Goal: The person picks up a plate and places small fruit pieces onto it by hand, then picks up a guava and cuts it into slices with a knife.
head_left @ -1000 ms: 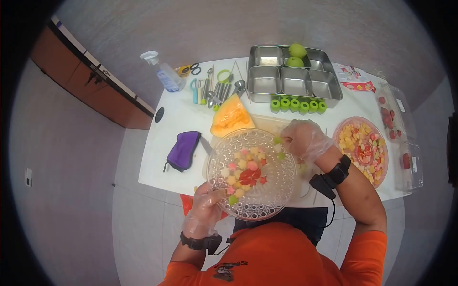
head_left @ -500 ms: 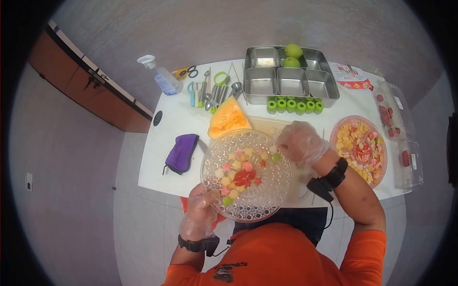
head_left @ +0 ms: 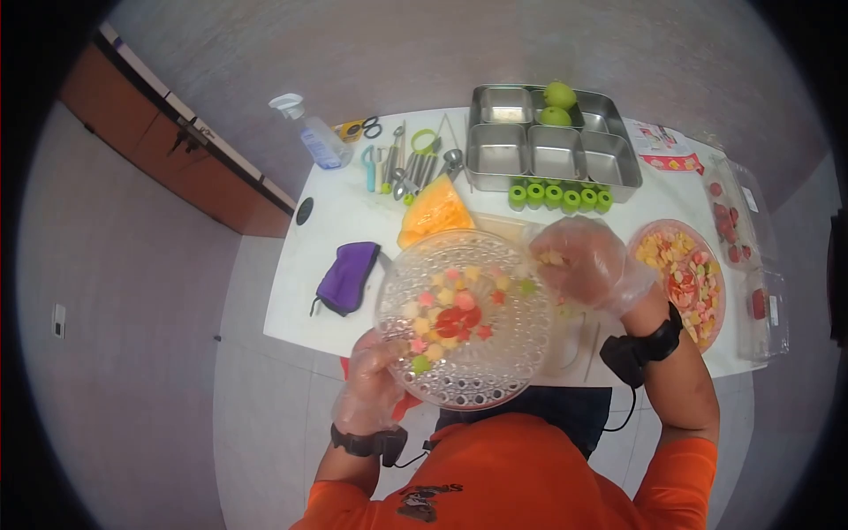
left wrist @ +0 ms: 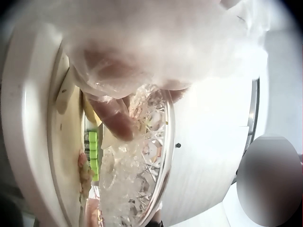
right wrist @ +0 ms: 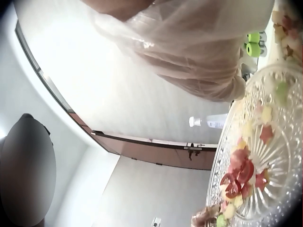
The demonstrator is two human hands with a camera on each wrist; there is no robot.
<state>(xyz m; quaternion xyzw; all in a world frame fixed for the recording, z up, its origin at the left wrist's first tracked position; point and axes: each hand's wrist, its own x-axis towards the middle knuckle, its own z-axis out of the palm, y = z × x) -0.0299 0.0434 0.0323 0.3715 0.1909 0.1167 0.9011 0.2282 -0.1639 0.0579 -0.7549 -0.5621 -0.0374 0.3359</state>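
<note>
In the head view, the left hand (head_left: 369,382) grips the lower left rim of a clear patterned plate (head_left: 521,353), thumb on top. Star- and flower-shaped fruit pieces lie on its left and upper parts, around red slices (head_left: 458,322); a green piece (head_left: 527,287) is near the right rim. The gloved right hand (head_left: 590,265) is curled beside that rim, with small pale yellow pieces (head_left: 552,258) at its fingers. The left wrist view shows a finger (left wrist: 118,125) against the plate (left wrist: 165,170). In the right wrist view, the glove (right wrist: 199,61) hangs above the plate (right wrist: 222,146).
A melon wedge (head_left: 435,215) lies behind the plate, a purple pouch (head_left: 348,277) to its left. Farther back are carving tools (head_left: 411,168), a spray bottle (head_left: 320,141) and a steel tray (head_left: 481,183) with green fruits. A full fruit plate (head_left: 676,243) and plastic boxes (head_left: 761,309) stand right.
The right hand has turned and moved slightly right; pale yellow pieces now show at its fingers, where a green piece was visible a second ago. The left hand keeps its grip on the plate.
</note>
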